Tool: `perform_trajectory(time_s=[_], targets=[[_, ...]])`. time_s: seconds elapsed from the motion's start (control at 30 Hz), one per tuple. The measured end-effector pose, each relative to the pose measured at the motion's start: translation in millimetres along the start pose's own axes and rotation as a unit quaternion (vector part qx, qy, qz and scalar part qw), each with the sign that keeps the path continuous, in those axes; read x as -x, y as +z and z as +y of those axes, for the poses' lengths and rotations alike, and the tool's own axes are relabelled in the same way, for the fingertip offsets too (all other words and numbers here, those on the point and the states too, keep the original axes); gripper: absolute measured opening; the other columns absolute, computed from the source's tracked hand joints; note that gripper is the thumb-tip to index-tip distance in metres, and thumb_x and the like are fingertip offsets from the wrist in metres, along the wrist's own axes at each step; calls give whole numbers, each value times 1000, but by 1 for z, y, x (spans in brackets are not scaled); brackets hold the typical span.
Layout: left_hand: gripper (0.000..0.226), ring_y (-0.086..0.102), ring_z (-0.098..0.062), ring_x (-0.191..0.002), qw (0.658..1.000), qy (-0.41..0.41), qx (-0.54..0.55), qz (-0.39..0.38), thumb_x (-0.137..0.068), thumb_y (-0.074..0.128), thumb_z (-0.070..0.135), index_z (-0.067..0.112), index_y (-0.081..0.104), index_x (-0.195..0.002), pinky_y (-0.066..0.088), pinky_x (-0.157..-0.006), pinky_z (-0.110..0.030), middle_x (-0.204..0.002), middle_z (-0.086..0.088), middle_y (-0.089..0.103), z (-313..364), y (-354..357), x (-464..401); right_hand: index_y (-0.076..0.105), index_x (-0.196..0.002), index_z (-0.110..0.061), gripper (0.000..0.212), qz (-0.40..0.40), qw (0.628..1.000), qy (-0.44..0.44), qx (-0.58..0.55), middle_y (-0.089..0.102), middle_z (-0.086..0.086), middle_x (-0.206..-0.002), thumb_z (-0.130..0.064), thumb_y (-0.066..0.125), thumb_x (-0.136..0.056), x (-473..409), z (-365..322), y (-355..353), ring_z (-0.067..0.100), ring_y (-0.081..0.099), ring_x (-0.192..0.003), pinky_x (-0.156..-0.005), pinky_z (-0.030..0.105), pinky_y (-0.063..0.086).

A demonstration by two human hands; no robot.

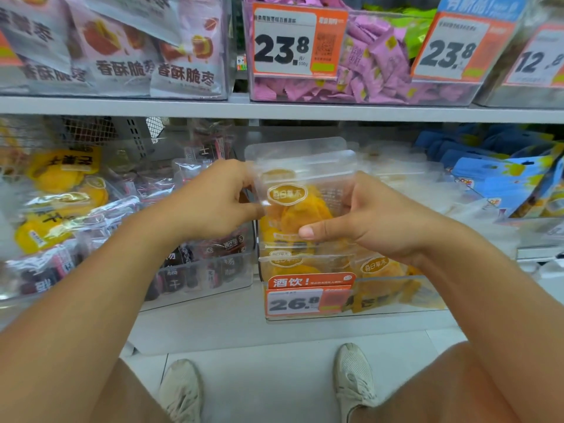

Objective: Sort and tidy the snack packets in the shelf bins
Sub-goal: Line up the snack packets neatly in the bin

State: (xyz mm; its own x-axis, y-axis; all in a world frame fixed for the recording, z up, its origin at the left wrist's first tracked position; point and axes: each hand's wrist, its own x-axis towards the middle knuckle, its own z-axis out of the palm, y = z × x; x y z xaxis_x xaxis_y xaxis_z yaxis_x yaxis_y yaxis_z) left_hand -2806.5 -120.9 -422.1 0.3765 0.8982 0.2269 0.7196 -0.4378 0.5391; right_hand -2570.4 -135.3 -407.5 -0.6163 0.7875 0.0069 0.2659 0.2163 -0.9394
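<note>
A shop's white shelf point(274, 112) carries clear bins of snacks above a pale tiled floor point(268, 377). Over the mango bin point(396, 303), left hand point(213, 199) and right hand point(378, 221) each grip a side of one mango packet point(300, 206), held upright. Likely next: seat it squarely among its row.

Your upper shelf board point(183, 106) crosses the frame's top third, carrying a clear bin of jujube bags point(122, 56) at upper left and a bin of pink packets point(360, 87) at upper centre-right. The lower shelf point(198, 319) carries a clear mango-packet bin point(381, 300) at centre.
</note>
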Motion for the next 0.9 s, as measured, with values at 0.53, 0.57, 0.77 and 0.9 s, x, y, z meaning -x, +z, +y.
perform_trajectory(time_s=[0.53, 0.57, 0.77, 0.9], targets=[[16, 61, 9, -64, 1000, 13, 22, 1, -94, 67, 12, 13, 75, -107, 44, -58, -9, -100, 1, 72, 0, 2, 5, 73, -67, -10, 17, 96, 971, 37, 216, 72, 8, -63, -19, 84, -75, -6, -13, -10, 21, 71, -62, -59, 28, 59], [15, 62, 8, -70, 1000, 16, 19, 4, -93, 68, 14, 13, 75, -106, 48, -61, -12, -101, 2, 72, 0, 2, 5, 73, -66, -12, 17, 92, 968, 43, 229, 71, 4, -61, -20, 85, -74, -5, -14, -10, 13, 68, -57, -53, 20, 53], [11, 62, 6, -79, 999, 7, 24, 21, -92, 70, 19, 13, 75, -100, 46, -68, -9, -96, 5, 69, 1, 5, 4, 70, -62, -19, 22, 82, 947, 63, 305, 68, -3, -56, -27, 86, -74, -5, -13, -9, 4, 62, -51, -51, 21, 48], [6, 56, 13, -59, 999, 8, 45, 14, -90, 72, 12, 8, 75, -93, 40, -58, -3, -93, 1, 68, 6, 4, 6, 70, -64, -13, 26, 69, 926, 79, 361, 68, 0, -61, -28, 88, -73, -9, -9, -9, 14, 66, -62, -61, 32, 55]])
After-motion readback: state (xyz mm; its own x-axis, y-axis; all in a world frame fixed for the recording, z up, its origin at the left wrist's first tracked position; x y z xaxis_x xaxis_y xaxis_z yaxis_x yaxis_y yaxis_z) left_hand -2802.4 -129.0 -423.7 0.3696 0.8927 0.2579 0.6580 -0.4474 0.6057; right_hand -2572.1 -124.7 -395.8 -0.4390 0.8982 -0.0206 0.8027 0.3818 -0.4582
